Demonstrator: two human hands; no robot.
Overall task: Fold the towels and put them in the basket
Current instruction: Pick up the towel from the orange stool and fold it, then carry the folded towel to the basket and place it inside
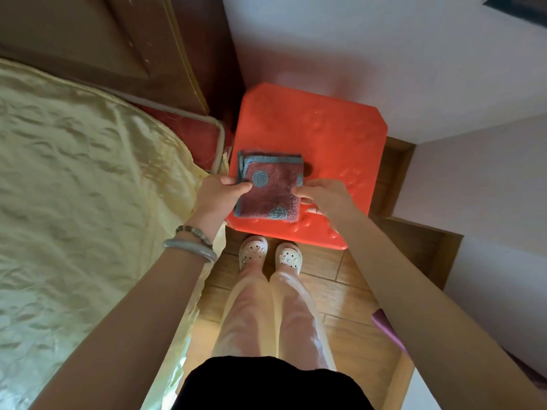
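Red plastic surface [325,128], wedged in the corner between bed [74,173] and wall [384,54], carries the folded towel [272,187] on its near left part.

Fingers [241,188] of the left hand [219,193] pinch the towel's left edge, thumb on top. Those of the right hand [328,199] curl over the right edge and seem to pinch it too, though the thumb is partly hidden.

Held only by two edges, the towel would likely sag in the middle on lifting. The layers fanned at its far left corner could then slip open and undo the fold. It also lies close to the surface's near edge, so a careless tug might drop it to the floor [340,291].

No basket is in view. The bed crowds the left, and something purple [384,321] that I cannot identify lies low on the right.
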